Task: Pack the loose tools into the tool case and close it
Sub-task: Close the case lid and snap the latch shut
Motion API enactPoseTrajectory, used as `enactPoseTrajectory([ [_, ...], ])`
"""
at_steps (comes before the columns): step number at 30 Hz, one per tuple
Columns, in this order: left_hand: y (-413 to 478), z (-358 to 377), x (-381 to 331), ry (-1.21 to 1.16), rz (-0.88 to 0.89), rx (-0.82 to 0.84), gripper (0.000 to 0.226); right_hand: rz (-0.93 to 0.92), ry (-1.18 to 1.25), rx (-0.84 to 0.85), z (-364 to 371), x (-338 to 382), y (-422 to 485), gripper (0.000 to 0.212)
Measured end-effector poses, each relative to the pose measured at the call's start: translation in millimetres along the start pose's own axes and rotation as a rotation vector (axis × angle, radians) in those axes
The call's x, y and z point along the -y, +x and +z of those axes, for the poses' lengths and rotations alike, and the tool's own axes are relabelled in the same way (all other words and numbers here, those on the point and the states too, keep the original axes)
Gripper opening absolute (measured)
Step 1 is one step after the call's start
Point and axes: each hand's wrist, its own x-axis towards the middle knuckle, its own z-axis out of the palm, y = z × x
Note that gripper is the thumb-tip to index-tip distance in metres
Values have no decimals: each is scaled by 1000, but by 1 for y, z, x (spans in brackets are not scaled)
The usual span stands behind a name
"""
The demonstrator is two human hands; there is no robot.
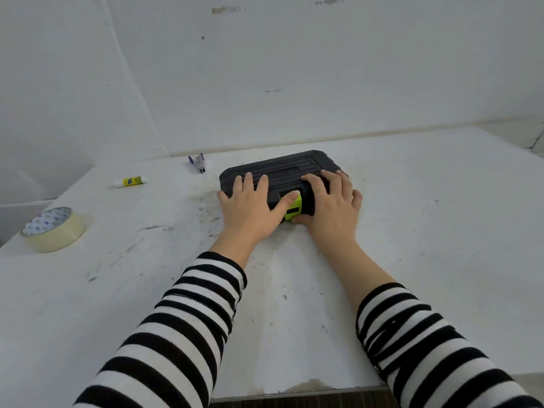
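White, stained table (412, 231) set against a plain white wall (294, 69). The black ribbed tool case (282, 169) lies flat at mid-table with its lid down. The left hand (250, 210) rests on the lid, fingers straight and spread, thumb laid on the green latch (294, 209). The right hand (329, 207) lies flat on the lid beside it, fingers spread, thumb at the case's front edge below the latch. Far left: tape roll (54, 229), blue print on its core, unreadable. Glue stick (131, 181), yellow label, text unreadable. Purple stapler (198, 163) near the wall.
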Motion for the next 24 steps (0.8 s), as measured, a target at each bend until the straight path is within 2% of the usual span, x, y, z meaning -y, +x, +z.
enactPoseTrajectory([
  [3,-1,-2,0,-27,1,5,102,-7,20,-65,3,0,-1,87],
  [5,1,-3,1,-118,-16,-35,93,-4,79,-16,2,0,-3,97],
  [7,2,-2,2,-319,-75,-150,76,-20,122,11,0,7,-7,102],
  [10,5,-6,6,-497,-169,-289,56,-198,75,13,1,24,-6,96],
  [13,8,-14,15,-517,-204,-342,49,-325,13,135,4,48,-6,89],
  [18,13,-28,26,-475,-194,-389,46,-205,-66,158,8,82,-6,83],
  [24,21,-26,16,-490,-177,-353,43,-141,-30,146,21,72,11,80],
])
